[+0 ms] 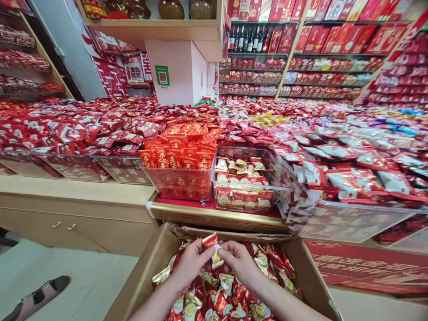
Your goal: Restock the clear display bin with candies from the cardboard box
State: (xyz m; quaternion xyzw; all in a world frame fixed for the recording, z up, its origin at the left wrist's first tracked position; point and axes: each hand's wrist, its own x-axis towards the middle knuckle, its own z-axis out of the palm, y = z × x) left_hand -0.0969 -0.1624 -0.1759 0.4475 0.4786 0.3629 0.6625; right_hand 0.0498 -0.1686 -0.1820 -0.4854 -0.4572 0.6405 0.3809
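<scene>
Both my hands are inside an open cardboard box (147, 272) full of red and gold wrapped candies. My left hand (189, 263) and my right hand (239, 261) meet over the pile, fingers pinched on a small bunch of candy packets (214, 249) held upright between them. Just beyond the box stands a clear plastic bin (281, 178), partly filled with the same kind of red and gold packets.
Clear bins of red sweets line the wooden counter (76, 196), one heaped with orange-red packets (182, 147). Shelves of red gift boxes and bottles (247, 39) fill the back wall. A white box with a QR code (174, 71) stands behind. A sandalled foot (36, 296) shows on the floor at left.
</scene>
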